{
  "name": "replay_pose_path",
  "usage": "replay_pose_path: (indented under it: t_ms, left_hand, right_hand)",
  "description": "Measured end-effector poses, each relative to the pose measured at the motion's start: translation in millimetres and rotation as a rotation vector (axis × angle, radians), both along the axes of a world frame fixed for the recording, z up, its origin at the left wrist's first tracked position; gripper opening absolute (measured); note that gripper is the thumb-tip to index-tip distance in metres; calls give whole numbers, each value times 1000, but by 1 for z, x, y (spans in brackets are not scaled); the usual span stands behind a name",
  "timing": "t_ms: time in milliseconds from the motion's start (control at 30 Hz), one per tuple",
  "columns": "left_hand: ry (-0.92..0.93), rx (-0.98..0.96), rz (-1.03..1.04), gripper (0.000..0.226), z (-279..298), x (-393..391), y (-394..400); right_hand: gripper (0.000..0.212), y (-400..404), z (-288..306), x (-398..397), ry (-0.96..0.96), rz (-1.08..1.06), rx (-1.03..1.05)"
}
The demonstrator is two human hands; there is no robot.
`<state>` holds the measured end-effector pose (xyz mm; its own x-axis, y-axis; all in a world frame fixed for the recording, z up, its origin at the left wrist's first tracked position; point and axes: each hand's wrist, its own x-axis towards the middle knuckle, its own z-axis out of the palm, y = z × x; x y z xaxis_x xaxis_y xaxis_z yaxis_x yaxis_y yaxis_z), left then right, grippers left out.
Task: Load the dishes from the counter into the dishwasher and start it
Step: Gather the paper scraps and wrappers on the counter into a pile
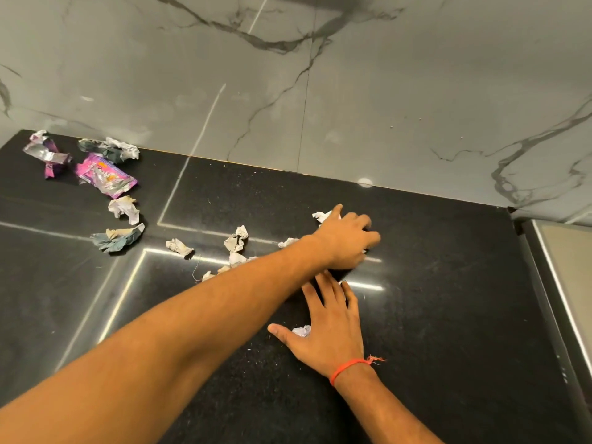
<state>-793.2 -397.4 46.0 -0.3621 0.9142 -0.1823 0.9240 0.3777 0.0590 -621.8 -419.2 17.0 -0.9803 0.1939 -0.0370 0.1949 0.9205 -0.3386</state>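
Black speckled stone counter (448,315) against a grey veined marble wall (352,91); a lighter ledge or frame runs down past the counter's right edge. No dishes visible anywhere on the counter, and no dishwasher in view, so the task's own things cannot be located from this picture. What lies on the counter is litter: a pink-purple foil wrapper (107,179) and a silver-purple wrapper (48,155) near the back left corner, a grey-white crumpled wad (110,149) against the back edge beside them, and crumpled paper scraps (237,240) strung from the left side toward the middle. Left hand (346,240) reaches across the body to mid-counter, knuckles up, fingers bent downward over something dark; whether it grips anything, cannot tell. A white paper scrap (322,216) shows just behind it. Right hand (330,328), red thread on the wrist, lies flat with fingers straight and spread, pressing the counter; a small white scrap (301,331) sits at the base of its thumb, touching or just beside it. Judgement: loading appears not begun, or is not shown here; the hands seem occupied with gathering litter instead. Loading and starting the machine all remain, as far as can be seen. The left forearm covers some scraps; the front edge of the counter is cut off.
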Motion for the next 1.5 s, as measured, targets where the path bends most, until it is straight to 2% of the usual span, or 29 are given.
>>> replay_pose_path:
  t_ms: [100,200,267,367,500,600,667,700,800,933,1100,1200,1367,1500]
  left_hand:
    - [79,70,130,36,-6,-19,-34]
    - [50,129,217,31,-9,-39,-88]
    - [23,176,227,25,-8,-36,-121]
    - [31,203,186,27,-9,-9,-156]
    - [-104,315,170,30,0,20,-186]
    - [-44,481,490,43,13,4,-211]
    - [-100,503,753,55,11,-15,-236]
    - [-167,468,821,63,6,-19,-245]
    - [-278,300,752,75,-17,-5,-253]
    - [-340,354,615,63,-28,39,-231]
    - [-398,302,414,55,-24,77,-221]
    - [-382,350,460,54,-12,83,-228]
    - [-296,298,665,70,-11,107,-250]
    - [-170,311,615,75,-35,160,-242]
  right_hand:
    - [96,1,-2,-1,9,-2,1]
    - [98,1,-2,0,-19,6,17]
    - [99,1,-2,0,-40,17,29]
    - [100,1,-2,1,-24,15,18]
    - [103,1,-1,2,-9,5,-1]
    - [107,1,0,1,-11,10,-1]
    - [109,1,0,1,-10,13,-4]
    - [110,2,0,2,-6,14,-4]
    - [111,2,-1,3,10,16,-11]
    - [110,1,-1,4,57,13,-29]
    - [112,3,1,7,77,29,-102]
    - [113,4,1,9,59,63,-90]
    - [107,4,-1,13,59,225,-38]
    - [90,3,-6,8,43,374,38]
